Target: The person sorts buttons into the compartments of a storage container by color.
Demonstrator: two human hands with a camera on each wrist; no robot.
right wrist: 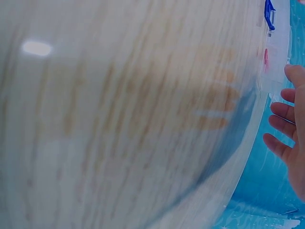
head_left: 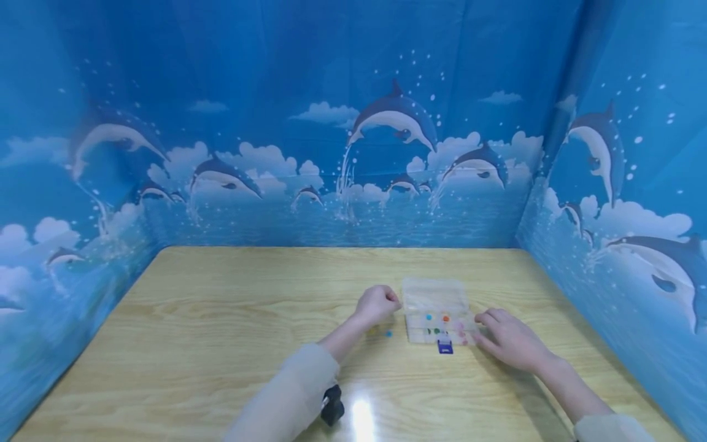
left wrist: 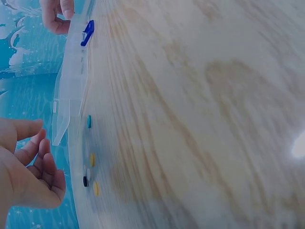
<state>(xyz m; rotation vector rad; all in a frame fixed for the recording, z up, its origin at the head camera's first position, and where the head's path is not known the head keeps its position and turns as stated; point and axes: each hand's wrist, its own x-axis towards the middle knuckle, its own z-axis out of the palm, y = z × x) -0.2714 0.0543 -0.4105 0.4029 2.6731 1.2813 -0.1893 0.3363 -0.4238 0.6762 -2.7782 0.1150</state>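
A clear plastic compartment box (head_left: 414,336) stands on the table with its lid (head_left: 435,296) raised at the back and a dark blue latch (head_left: 445,347) at the front. Inside lie small blue, orange, green and pink discs that look like buttons. My left hand (head_left: 378,304) is just off the box's left side, thumb and forefinger tips close together; whether something tiny is between them is hidden. Under it lie loose discs, among them a blue one (head_left: 389,334) and a yellow one (left wrist: 93,159). My right hand (head_left: 510,339) rests its fingertips at the box's right edge, fingers loosely extended.
The wooden table (head_left: 221,368) ends at a blue dolphin-print curtain (head_left: 276,153) behind and on both sides. A black device (head_left: 332,405) is strapped at the left sleeve. Light glares off the tabletop near the front.
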